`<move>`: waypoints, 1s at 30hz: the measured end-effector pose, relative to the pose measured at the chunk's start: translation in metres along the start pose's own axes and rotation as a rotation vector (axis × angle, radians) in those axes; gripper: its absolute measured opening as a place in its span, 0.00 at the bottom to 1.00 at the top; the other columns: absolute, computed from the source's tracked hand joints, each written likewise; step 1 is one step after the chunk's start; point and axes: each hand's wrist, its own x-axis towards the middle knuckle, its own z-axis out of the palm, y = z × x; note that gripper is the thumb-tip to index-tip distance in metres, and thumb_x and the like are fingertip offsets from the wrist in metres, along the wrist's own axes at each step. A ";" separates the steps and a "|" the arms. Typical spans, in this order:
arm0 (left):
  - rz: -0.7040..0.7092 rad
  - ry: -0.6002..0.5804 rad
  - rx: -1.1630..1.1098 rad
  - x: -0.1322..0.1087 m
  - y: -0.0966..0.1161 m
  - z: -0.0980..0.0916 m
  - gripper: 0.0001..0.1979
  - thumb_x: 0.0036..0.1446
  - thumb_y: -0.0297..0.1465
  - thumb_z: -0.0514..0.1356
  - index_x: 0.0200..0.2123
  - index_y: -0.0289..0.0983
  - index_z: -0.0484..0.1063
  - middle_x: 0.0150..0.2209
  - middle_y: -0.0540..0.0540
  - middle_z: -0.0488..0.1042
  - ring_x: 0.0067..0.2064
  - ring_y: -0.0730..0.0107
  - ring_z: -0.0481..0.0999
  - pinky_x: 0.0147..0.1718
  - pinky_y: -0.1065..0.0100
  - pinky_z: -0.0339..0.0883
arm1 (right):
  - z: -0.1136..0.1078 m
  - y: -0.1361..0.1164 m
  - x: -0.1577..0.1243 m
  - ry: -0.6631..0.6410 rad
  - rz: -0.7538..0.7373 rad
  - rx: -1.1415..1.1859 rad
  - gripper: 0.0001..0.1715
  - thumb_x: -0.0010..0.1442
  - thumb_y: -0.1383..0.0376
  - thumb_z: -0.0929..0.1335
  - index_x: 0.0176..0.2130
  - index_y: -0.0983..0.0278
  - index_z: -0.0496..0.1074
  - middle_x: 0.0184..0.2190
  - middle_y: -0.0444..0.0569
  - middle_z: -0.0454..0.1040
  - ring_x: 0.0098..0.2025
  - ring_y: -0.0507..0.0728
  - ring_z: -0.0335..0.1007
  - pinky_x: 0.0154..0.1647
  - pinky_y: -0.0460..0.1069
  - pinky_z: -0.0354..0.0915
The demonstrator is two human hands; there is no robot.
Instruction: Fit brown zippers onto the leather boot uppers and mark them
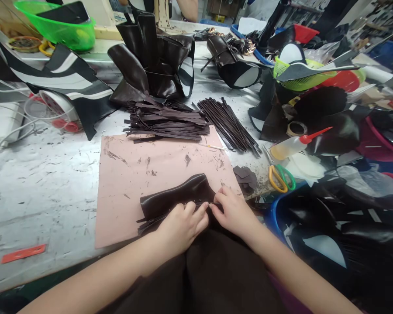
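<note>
A dark brown leather boot upper point(177, 192) lies on the pink board point(121, 187) near its front edge. My left hand point(186, 220) presses along the upper's near edge, its fingers closed on a thin dark leather strip point(147, 224) there. Close beside it, my right hand point(231, 207) pinches the same edge at the right end, thumb and forefinger together. The fingertips of both hands nearly meet. Just how the strip sits against the upper is partly hidden by my fingers.
Behind the board lie flat strips point(167, 120) and thin cords point(229, 124). At right are scissors point(281, 178), a glue bottle point(291, 147) and a blue tub point(278, 218) of leather pieces. More boot uppers point(150, 61) stand at the back; an orange tool point(23, 253) lies left.
</note>
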 end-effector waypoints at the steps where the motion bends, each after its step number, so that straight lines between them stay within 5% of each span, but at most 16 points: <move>1: 0.000 -0.002 -0.003 0.002 0.000 -0.001 0.21 0.55 0.30 0.52 0.53 0.38 0.62 0.58 0.46 0.59 0.34 0.64 0.65 0.21 0.65 0.53 | 0.002 0.002 -0.005 0.083 0.007 -0.004 0.09 0.56 0.62 0.62 0.28 0.64 0.67 0.30 0.49 0.65 0.31 0.54 0.64 0.29 0.48 0.61; 6: 0.000 0.030 0.000 0.007 0.002 0.000 0.21 0.53 0.30 0.53 0.51 0.38 0.64 0.57 0.44 0.61 0.35 0.61 0.65 0.21 0.64 0.52 | 0.011 0.014 -0.027 0.318 -0.094 0.157 0.12 0.57 0.64 0.60 0.28 0.62 0.69 0.28 0.49 0.65 0.30 0.53 0.64 0.32 0.48 0.64; 10: -0.014 0.057 0.008 0.006 0.001 0.001 0.20 0.52 0.30 0.54 0.50 0.38 0.65 0.57 0.46 0.62 0.34 0.61 0.65 0.21 0.63 0.52 | 0.017 0.017 -0.026 0.373 0.028 0.306 0.11 0.57 0.64 0.60 0.25 0.62 0.66 0.27 0.48 0.62 0.30 0.53 0.63 0.31 0.48 0.64; 16: -0.020 0.080 0.019 0.005 0.000 0.002 0.20 0.52 0.30 0.53 0.50 0.38 0.65 0.56 0.47 0.63 0.33 0.62 0.63 0.22 0.63 0.51 | 0.017 0.016 -0.012 0.263 0.214 0.377 0.11 0.55 0.64 0.61 0.22 0.62 0.60 0.27 0.46 0.60 0.27 0.52 0.61 0.28 0.47 0.60; 21: -0.009 0.084 0.023 0.004 -0.002 0.003 0.20 0.52 0.30 0.53 0.50 0.38 0.65 0.57 0.47 0.62 0.34 0.62 0.63 0.23 0.63 0.52 | -0.002 0.022 0.000 -0.005 0.336 0.237 0.08 0.50 0.62 0.65 0.26 0.61 0.59 0.26 0.42 0.63 0.25 0.52 0.61 0.26 0.46 0.56; 25: -0.005 0.124 0.028 -0.002 -0.003 0.007 0.21 0.53 0.30 0.53 0.52 0.38 0.64 0.59 0.47 0.58 0.35 0.63 0.64 0.27 0.62 0.55 | -0.028 0.032 0.022 -0.232 0.282 0.127 0.07 0.49 0.61 0.66 0.29 0.60 0.62 0.21 0.41 0.67 0.25 0.53 0.63 0.26 0.45 0.55; 27: -0.026 0.171 0.016 -0.009 -0.002 0.012 0.21 0.54 0.30 0.52 0.52 0.37 0.63 0.59 0.45 0.59 0.38 0.61 0.65 0.31 0.61 0.58 | -0.043 0.037 0.043 -0.190 0.248 0.055 0.05 0.52 0.63 0.64 0.32 0.61 0.65 0.26 0.44 0.71 0.28 0.54 0.66 0.28 0.46 0.56; 30: -0.089 0.273 0.000 -0.022 0.004 0.019 0.17 0.53 0.27 0.52 0.47 0.35 0.68 0.51 0.41 0.68 0.45 0.59 0.67 0.41 0.61 0.59 | -0.055 0.040 0.083 0.015 0.198 -0.141 0.17 0.55 0.66 0.61 0.46 0.62 0.64 0.41 0.51 0.71 0.38 0.56 0.68 0.33 0.47 0.59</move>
